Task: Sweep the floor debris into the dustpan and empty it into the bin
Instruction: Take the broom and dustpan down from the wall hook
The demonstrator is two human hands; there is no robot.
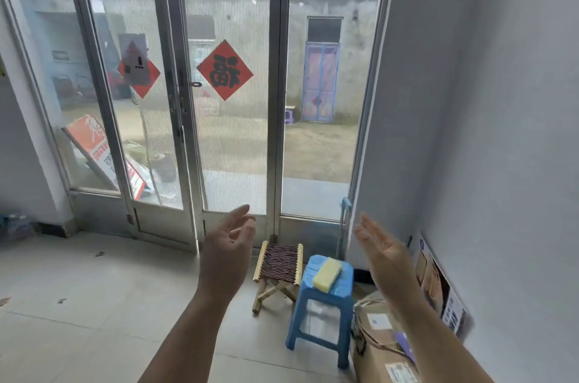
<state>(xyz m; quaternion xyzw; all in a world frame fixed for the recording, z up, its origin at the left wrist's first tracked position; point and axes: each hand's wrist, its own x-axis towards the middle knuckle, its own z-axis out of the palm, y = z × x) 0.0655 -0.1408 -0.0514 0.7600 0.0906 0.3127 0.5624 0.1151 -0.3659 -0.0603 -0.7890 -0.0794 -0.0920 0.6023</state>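
**A:** What are the hands gripping?

**B:** Nothing. The left hand (227,254), low in the centre, is raised with its back to the camera, fingers loosely curved and parted. The right hand (380,252) is held flat and edge-on, fingers straight and together, palm facing the other hand. The two are apart.

**A:** Where is the debris?

**B:** Lower left, on the pale tiled floor (109,320). A leaf-like scrap (99,254) lies near the door sill, its long axis running roughly left to right, slightly tilted. A second scrap (62,300) lies further down the frame, pointing much the same way. A third scrap (3,301) is cut by the left edge. All three are well apart from the hands.

**A:** Any tool nearby?

**B:** A blue handle (344,207) stands almost upright against the door frame, right of centre, its long axis vertical. A blue plastic stool (326,298) hides its lower end, so I cannot tell what tool it is.

**A:** What crowds that corner?

**B:** A folding stool (279,263) with a woven seat stands just left of the plastic one, which carries a yellow block (327,274). A string-tied cardboard box (379,342) sits just beside it at lower right. A poster (438,285) leans on the right wall. Behind it all are glass doors (232,147) bearing a red diamond paper (225,69).
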